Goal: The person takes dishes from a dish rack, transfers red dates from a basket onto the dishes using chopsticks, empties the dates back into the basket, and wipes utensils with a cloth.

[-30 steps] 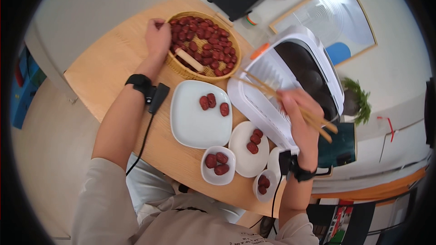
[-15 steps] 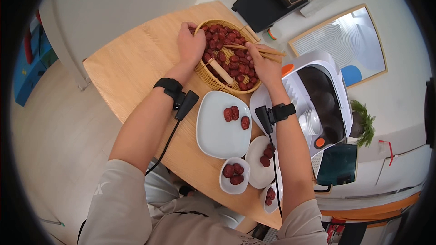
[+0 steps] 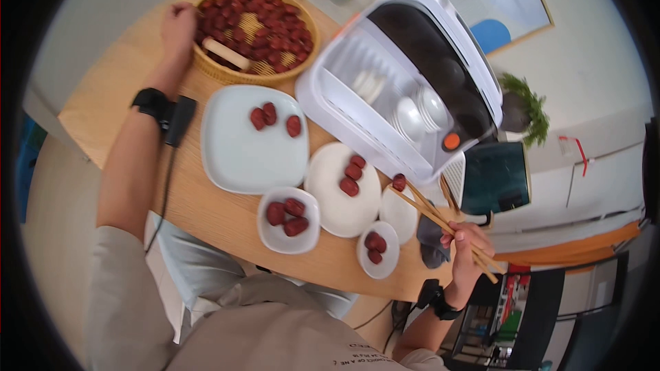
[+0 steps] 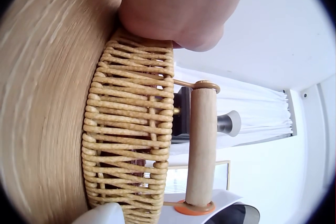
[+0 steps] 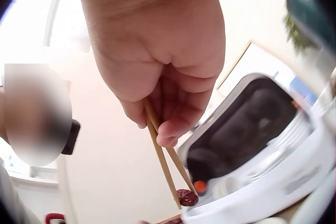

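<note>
In the head view my right hand (image 3: 469, 251) holds a pair of wooden chopsticks (image 3: 440, 218), their tips pinching one red date (image 3: 399, 182) over a small white plate (image 3: 397, 216). The right wrist view shows that date (image 5: 187, 198) between the tips. My left hand (image 3: 179, 31) grips the rim of a woven basket (image 3: 254, 77) full of red dates, beside its wooden handle (image 4: 202, 148). Groups of dates lie on the pale square plate (image 3: 244, 165), the white round plate (image 3: 330, 209), the white bowl (image 3: 292, 244) and the smaller bowl (image 3: 378, 269).
A white dish box (image 3: 357, 134) with a raised dark lid and white dishes inside stands behind the plates. A grey cloth (image 3: 433, 244) lies at the table's right end, near a dark green container (image 3: 496, 177). A plant (image 3: 526, 106) is farther back.
My right hand reached into the basket with the chopsticks, then came back right and toward me with a date. The left hand stays at the basket rim. The head view has shifted.
</note>
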`<state>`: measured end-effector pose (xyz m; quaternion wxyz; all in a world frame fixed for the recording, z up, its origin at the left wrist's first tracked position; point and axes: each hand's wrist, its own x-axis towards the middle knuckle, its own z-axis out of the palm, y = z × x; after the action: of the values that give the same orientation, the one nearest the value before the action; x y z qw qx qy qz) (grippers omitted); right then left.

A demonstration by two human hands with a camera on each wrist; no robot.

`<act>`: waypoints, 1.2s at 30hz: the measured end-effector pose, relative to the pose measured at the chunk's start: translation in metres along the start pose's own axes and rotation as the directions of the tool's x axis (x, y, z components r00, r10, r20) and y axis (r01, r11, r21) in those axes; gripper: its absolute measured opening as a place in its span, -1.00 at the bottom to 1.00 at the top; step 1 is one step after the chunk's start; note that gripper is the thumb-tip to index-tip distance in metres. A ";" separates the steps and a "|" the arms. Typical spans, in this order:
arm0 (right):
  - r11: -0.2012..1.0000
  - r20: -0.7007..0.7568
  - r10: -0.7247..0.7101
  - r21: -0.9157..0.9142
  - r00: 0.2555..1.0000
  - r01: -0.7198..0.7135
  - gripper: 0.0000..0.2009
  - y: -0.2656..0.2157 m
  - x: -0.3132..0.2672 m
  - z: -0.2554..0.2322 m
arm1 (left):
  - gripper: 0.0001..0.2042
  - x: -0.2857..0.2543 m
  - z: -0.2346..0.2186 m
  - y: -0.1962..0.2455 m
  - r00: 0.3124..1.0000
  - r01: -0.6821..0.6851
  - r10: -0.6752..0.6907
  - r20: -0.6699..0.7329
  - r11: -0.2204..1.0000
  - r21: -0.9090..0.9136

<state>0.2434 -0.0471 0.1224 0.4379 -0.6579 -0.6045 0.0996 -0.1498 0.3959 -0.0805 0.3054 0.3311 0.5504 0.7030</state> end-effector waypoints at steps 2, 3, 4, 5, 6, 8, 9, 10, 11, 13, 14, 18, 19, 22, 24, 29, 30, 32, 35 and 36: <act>0.984 -0.128 0.136 -0.101 0.982 -0.150 -0.75 0.029 -0.038 -0.028 | -0.77 -0.001 -0.003 0.000 0.998 0.012 -0.005 0.058 0.993 -0.117; 0.977 -0.176 0.176 -0.088 0.968 -0.194 -0.75 0.042 -0.057 -0.036 | -0.77 0.001 -0.004 -0.002 0.997 -0.007 0.016 0.076 0.993 -0.117; 0.970 -0.222 0.215 -0.068 0.951 -0.235 -0.75 0.051 -0.071 -0.039 | -0.77 0.005 -0.006 -0.006 0.995 -0.030 0.041 0.092 0.993 -0.116; 0.967 -0.230 0.225 -0.067 0.947 -0.246 -0.75 0.061 -0.082 -0.039 | -0.76 0.010 -0.008 -0.010 0.994 -0.028 0.039 0.104 0.995 -0.101; 0.951 -0.254 0.289 -0.030 0.923 -0.307 -0.75 0.067 -0.092 -0.036 | -0.76 0.009 -0.009 -0.007 0.992 -0.030 0.041 0.118 0.995 -0.097; 0.929 -0.288 0.360 0.018 0.888 -0.371 -0.75 0.074 -0.104 -0.031 | -0.74 0.007 -0.009 -0.002 0.994 0.000 0.006 0.105 0.999 -0.052; 0.926 -0.277 0.368 0.023 0.887 -0.377 -0.75 0.076 -0.105 -0.027 | -0.72 0.008 -0.009 -0.001 0.995 0.009 -0.005 0.099 0.999 -0.039; 0.924 -0.265 0.374 0.027 0.889 -0.381 -0.74 0.078 -0.104 -0.023 | -0.72 0.009 -0.008 -0.002 0.994 0.003 0.001 0.106 0.999 -0.036; 0.933 -0.276 0.354 0.032 0.894 -0.360 -0.75 0.078 -0.101 -0.020 | -0.72 0.010 -0.009 -0.003 0.995 0.018 -0.012 0.103 0.998 -0.059; 0.951 -0.315 0.296 0.013 0.902 -0.308 -0.75 0.079 -0.097 -0.019 | -0.71 0.012 -0.009 -0.007 0.995 0.035 -0.028 0.092 0.996 -0.084; 0.967 -0.346 0.234 -0.015 0.908 -0.255 -0.75 0.079 -0.092 -0.019 | -0.72 0.014 -0.009 -0.010 0.996 -0.011 0.014 0.086 0.999 -0.034; 0.988 -0.332 0.057 -0.115 0.942 -0.100 -0.70 0.039 -0.056 -0.008 | -0.74 0.005 -0.006 -0.007 0.998 -0.036 0.038 0.048 0.999 -0.032; 0.994 -0.282 -0.016 -0.111 0.959 -0.016 -0.69 0.032 -0.044 -0.005 | -0.74 0.003 -0.005 -0.005 0.998 -0.038 0.039 0.049 0.999 -0.018; 0.991 -0.191 -0.132 -0.058 0.973 0.123 -0.68 -0.005 0.004 0.023 | -0.75 -0.004 -0.002 -0.002 0.997 -0.060 0.062 0.036 0.997 -0.051; 0.956 0.052 -0.294 0.001 0.954 0.294 -0.70 -0.025 0.043 0.046 | -0.74 -0.009 0.000 0.002 0.999 -0.043 0.044 0.014 0.998 -0.047; 0.964 0.241 -0.266 0.058 0.933 0.259 -0.77 -0.065 0.142 0.148 | -0.70 -0.020 0.001 0.013 0.996 -0.087 0.087 0.003 0.995 0.042; 0.966 0.261 -0.259 0.077 0.930 0.247 -0.78 -0.072 0.158 0.171 | -0.71 -0.021 0.002 0.012 0.995 -0.098 0.098 0.009 0.994 0.045; 0.938 0.295 -0.342 0.045 0.892 0.345 -0.77 -0.075 0.188 0.212 | -0.72 -0.025 0.000 0.019 0.994 -0.110 0.110 0.016 0.993 0.035; 0.921 0.327 -0.370 0.006 0.869 0.390 -0.74 -0.080 0.226 0.261 | -0.73 -0.027 -0.001 0.023 0.996 -0.086 0.086 0.036 0.996 -0.008; 0.920 0.329 -0.373 0.007 0.867 0.393 -0.74 -0.078 0.235 0.278 | -0.73 -0.029 -0.001 0.024 0.996 -0.086 0.086 0.032 0.996 -0.009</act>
<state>0.0634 0.2778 0.1044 0.3238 -0.5122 -0.7892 0.0993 -0.1352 0.3674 -0.0606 0.2850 0.3647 0.5278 0.7122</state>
